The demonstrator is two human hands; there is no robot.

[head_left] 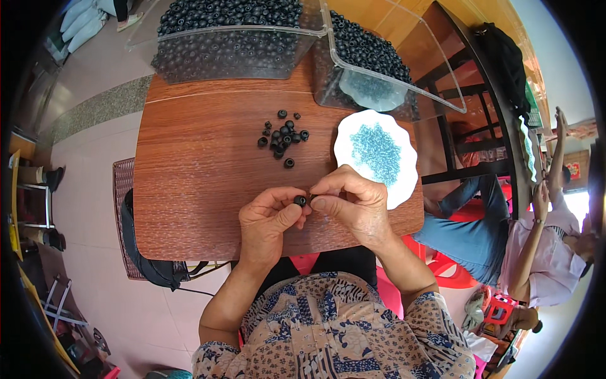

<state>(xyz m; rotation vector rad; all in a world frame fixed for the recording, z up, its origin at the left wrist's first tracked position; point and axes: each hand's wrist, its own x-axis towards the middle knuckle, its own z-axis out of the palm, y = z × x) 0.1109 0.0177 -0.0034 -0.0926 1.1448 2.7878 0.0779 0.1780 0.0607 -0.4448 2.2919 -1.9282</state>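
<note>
Between the thumb and fingers of my left hand [270, 215] is a round black bead [300, 201] with a hole facing up. Close beside it, the thumb and forefinger of my right hand [353, 205] are pinched together. A small dark bit shows at those fingertips, too small to name. Both hands are over the near part of the brown table [189, 189]. Farther off lies a loose group of black beads [285, 136] of mixed sizes. To the right, a white plate [344, 142] with a wavy rim and a speckled blue middle sits partly behind my right hand.
Two clear plastic tubs full of black beads, a left tub [233, 60] and a right tub [369, 76], stand at the table's far edge. A woven chair [123, 189] is at the left. Another person [536, 246] sits to the right near a dark-framed table.
</note>
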